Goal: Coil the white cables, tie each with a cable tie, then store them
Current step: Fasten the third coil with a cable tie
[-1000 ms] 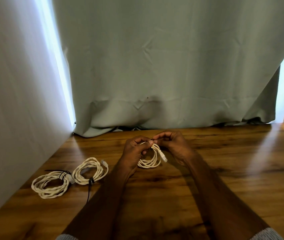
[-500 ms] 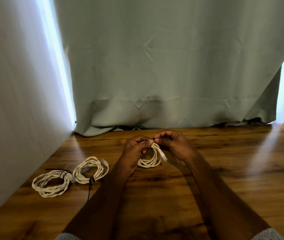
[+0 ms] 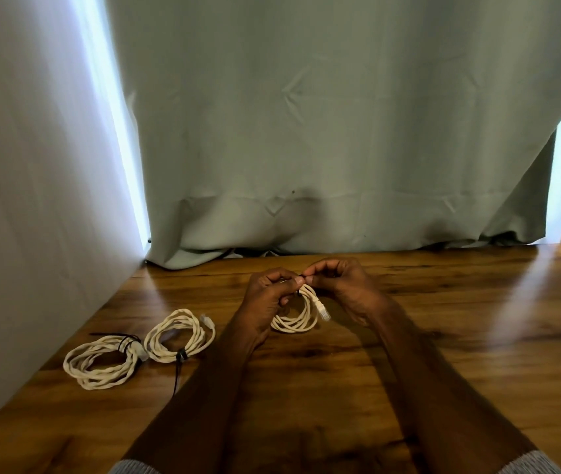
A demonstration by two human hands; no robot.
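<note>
Nearest you on the wooden table, two tied coils sit off to your left, near the wall. Further out, your left hand pinches the top of the third coil while your right hand pinches something dark there, probably the cable tie, hard to tell. It's light and springy, so keep your hold right at the bunched loops or they'll fan out.

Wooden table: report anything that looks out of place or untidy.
Little stands out. The two tied white cable coils lie neatly on the brown wooden table, but their black cable ties' long tails stick out untrimmed. Both hands hold a third coil.
</note>
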